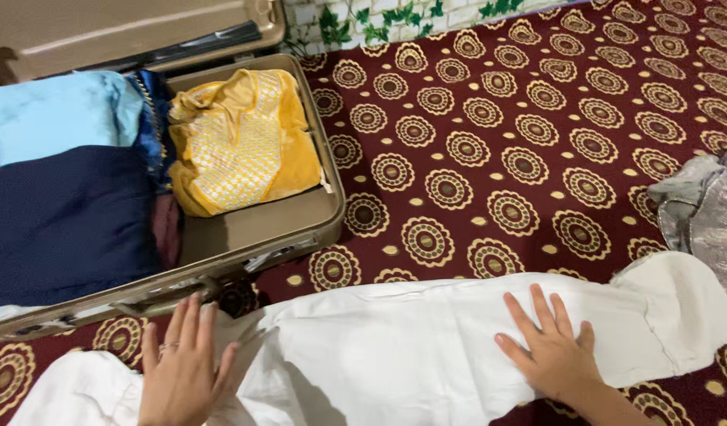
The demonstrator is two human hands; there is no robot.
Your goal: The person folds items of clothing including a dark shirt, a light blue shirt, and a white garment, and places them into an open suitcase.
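Note:
A long white garment (411,339) lies spread across the dark red patterned carpet (497,142) at the bottom of the view. My left hand (182,367), with a ring on one finger, rests flat on its left part, fingers apart. Flat on its right part lies my right hand (549,347), fingers spread. Neither hand grips anything. Just beyond my left hand sits an open tan suitcase (292,221), holding a folded yellow embroidered garment (241,138), a dark navy cloth (64,221) and a light blue cloth (60,114).
A crumpled silver-grey cloth (706,213) lies on the carpet at the right edge. The suitcase lid (119,28) stands open at the top left. A white brick-patterned wall with green leaves (379,16) runs along the back.

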